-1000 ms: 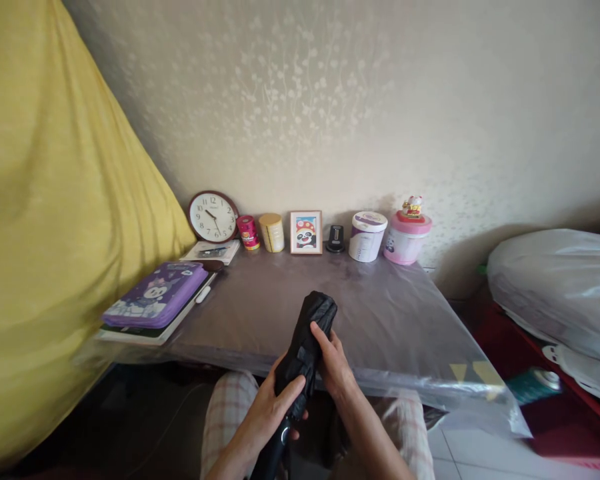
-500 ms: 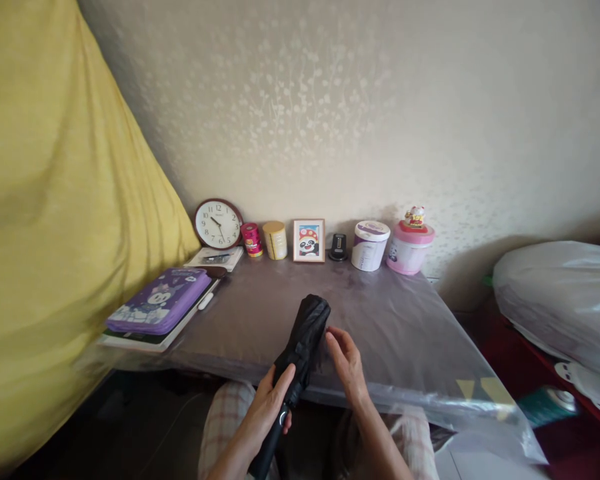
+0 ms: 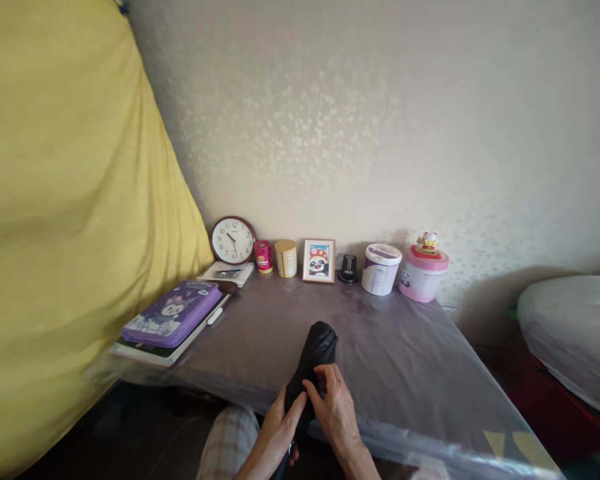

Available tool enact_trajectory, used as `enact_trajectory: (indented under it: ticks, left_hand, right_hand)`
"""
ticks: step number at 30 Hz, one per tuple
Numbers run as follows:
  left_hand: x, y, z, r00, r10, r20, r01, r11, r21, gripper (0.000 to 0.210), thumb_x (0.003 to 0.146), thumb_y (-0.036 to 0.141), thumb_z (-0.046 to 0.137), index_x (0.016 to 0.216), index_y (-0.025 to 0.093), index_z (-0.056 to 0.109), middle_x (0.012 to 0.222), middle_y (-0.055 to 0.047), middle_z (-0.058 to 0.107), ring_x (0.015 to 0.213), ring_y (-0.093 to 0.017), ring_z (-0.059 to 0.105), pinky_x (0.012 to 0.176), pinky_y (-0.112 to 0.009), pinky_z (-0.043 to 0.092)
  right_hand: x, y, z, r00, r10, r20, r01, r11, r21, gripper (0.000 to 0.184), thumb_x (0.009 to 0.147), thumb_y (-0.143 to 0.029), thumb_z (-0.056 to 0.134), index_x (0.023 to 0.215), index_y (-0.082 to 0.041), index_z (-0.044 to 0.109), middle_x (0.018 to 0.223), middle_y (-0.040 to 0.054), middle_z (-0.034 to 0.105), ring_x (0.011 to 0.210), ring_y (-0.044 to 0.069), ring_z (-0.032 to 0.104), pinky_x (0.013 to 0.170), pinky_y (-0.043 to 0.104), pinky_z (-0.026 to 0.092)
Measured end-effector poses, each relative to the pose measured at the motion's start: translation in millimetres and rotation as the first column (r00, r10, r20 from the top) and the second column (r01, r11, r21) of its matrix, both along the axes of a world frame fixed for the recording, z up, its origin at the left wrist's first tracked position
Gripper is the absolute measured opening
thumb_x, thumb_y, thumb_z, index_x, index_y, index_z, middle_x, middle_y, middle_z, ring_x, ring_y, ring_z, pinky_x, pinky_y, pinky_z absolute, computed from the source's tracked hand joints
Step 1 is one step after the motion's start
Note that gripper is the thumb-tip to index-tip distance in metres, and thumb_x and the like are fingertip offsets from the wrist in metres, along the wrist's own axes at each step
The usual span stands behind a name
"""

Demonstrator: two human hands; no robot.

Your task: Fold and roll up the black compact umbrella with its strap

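A folded black umbrella (image 3: 316, 350) slants up over the near edge of the table, its handle end low between my forearms. My left hand (image 3: 280, 423) is wrapped round its lower part, thumb lying along the fabric. Higher up on the right side, my right hand (image 3: 333, 403) presses its bent fingers and thumb against the folded cloth. Whether a strap or just fabric is between those fingertips, I cannot make out.
The table (image 3: 380, 373) has a clear plastic cover. Along the wall stand a clock (image 3: 233, 240), a picture frame (image 3: 319, 261), a white tub (image 3: 381, 269) and a pink-lidded tub (image 3: 423, 277). A purple case (image 3: 173, 313) lies at left beside a yellow curtain (image 3: 70, 220).
My right hand has come from beside the umbrella onto its fabric, fingers now closed on it. My left hand still grips the lower part. The view has tilted up and turned slightly left.
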State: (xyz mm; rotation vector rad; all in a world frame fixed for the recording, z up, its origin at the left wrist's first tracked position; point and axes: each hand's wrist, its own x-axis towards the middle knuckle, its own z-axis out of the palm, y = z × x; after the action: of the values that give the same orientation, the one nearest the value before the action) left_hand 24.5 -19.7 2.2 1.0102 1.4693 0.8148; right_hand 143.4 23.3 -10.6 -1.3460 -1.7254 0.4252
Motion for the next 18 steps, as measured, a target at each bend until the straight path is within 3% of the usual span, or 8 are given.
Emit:
enact_trajectory:
  ticks: [5, 7, 10, 12, 13, 14, 16, 18]
  left_hand:
    - [-0.6, 3.8, -9.9, 1.0, -0.009, 0.004, 0.009, 1.0, 0.011, 0.07, 0.078, 0.067, 0.037, 0.131, 0.024, 0.029, 0.065, -0.001, 0.061, 0.031, -0.011, 0.048, 0.029, -0.019, 0.035]
    - [-2.5, 5.0, -11.3, 1.0, -0.014, 0.019, 0.013, 0.999, 0.047, 0.068, 0.078, 0.066, 0.038, 0.13, 0.023, 0.033, 0.073, -0.004, 0.064, 0.036, -0.012, 0.052, 0.032, -0.02, 0.038]
    - [-6.0, 7.0, -11.9, 1.0, 0.001, 0.027, -0.007, 0.976, 0.218, 0.057, 0.081, 0.058, 0.044, 0.123, 0.02, 0.045, 0.104, -0.009, 0.063, 0.075, -0.017, 0.065, 0.062, -0.023, 0.051]
    - [-7.4, 7.5, -9.9, 0.999, 0.029, 0.036, -0.039, 0.952, 0.304, 0.049, 0.081, 0.053, 0.047, 0.118, 0.02, 0.051, 0.116, -0.008, 0.058, 0.103, -0.018, 0.058, 0.086, -0.023, 0.046]
    - [-7.5, 7.1, -7.6, 0.998, 0.039, 0.041, -0.05, 0.947, 0.317, 0.048, 0.081, 0.053, 0.048, 0.116, 0.02, 0.053, 0.117, -0.008, 0.058, 0.108, -0.018, 0.055, 0.09, -0.023, 0.043]
    - [-7.3, 6.3, -4.3, 0.998, 0.04, 0.042, -0.051, 0.954, 0.297, 0.05, 0.08, 0.054, 0.049, 0.115, 0.019, 0.053, 0.114, -0.009, 0.059, 0.105, -0.019, 0.057, 0.086, -0.023, 0.045]
    - [-6.3, 3.4, 4.4, 0.999, 0.016, 0.052, -0.026, 0.977, 0.209, 0.059, 0.078, 0.059, 0.047, 0.12, 0.018, 0.049, 0.1, -0.01, 0.064, 0.079, -0.018, 0.064, 0.061, -0.022, 0.051]
    - [-5.7, -0.4, 13.8, 0.997, 0.008, 0.082, -0.009, 1.0, 0.012, 0.068, 0.076, 0.066, 0.042, 0.128, 0.022, 0.037, 0.075, -0.005, 0.064, 0.039, -0.013, 0.053, 0.033, -0.021, 0.038]
  right_hand:
    - [4.0, 5.4, -3.4, 0.999, 0.035, 0.02, -0.035, 0.999, 0.033, 0.014, 0.085, -0.032, 0.049, 0.084, -0.021, 0.057, 0.082, 0.0034, 0.059, 0.073, 0.016, 0.06, 0.067, 0.025, 0.048]
    - [4.7, 6.5, -4.8, 0.999, 0.047, 0.016, -0.048, 0.998, 0.042, 0.017, 0.086, -0.034, 0.046, 0.082, -0.021, 0.057, 0.081, 0.0037, 0.059, 0.071, 0.016, 0.06, 0.066, 0.026, 0.047]
    - [5.7, 8.9, -8.7, 0.998, 0.054, -0.042, -0.052, 0.997, 0.049, 0.024, 0.087, -0.039, 0.042, 0.078, -0.022, 0.057, 0.077, 0.0044, 0.06, 0.068, 0.017, 0.059, 0.064, 0.027, 0.047]
    - [6.9, 11.0, -11.5, 0.993, 0.047, -0.11, -0.044, 0.999, 0.029, 0.027, 0.085, -0.044, 0.043, 0.077, -0.022, 0.058, 0.075, 0.005, 0.061, 0.067, 0.018, 0.06, 0.063, 0.027, 0.046]
    - [7.6, 12.0, -12.4, 0.988, 0.033, -0.152, -0.032, 0.999, 0.008, 0.029, 0.084, -0.047, 0.045, 0.077, -0.022, 0.058, 0.074, 0.0052, 0.062, 0.066, 0.018, 0.06, 0.062, 0.028, 0.046]
    - [8.5, 12.6, -12.9, 0.98, 0.014, -0.2, -0.019, 1.0, -0.022, 0.031, 0.082, -0.05, 0.047, 0.076, -0.021, 0.058, 0.073, 0.0053, 0.062, 0.065, 0.019, 0.06, 0.062, 0.028, 0.046]
    - [10.5, 13.0, -12.1, 0.955, -0.029, -0.296, 0.001, 0.996, -0.095, 0.035, 0.078, -0.054, 0.05, 0.076, -0.02, 0.059, 0.071, 0.005, 0.063, 0.063, 0.019, 0.059, 0.062, 0.027, 0.046]
    - [13.6, 12.4, -10.3, 0.925, -0.059, -0.376, 0.002, 0.988, -0.152, 0.037, 0.076, -0.055, 0.052, 0.076, -0.019, 0.059, 0.069, 0.0043, 0.062, 0.063, 0.018, 0.058, 0.062, 0.027, 0.046]
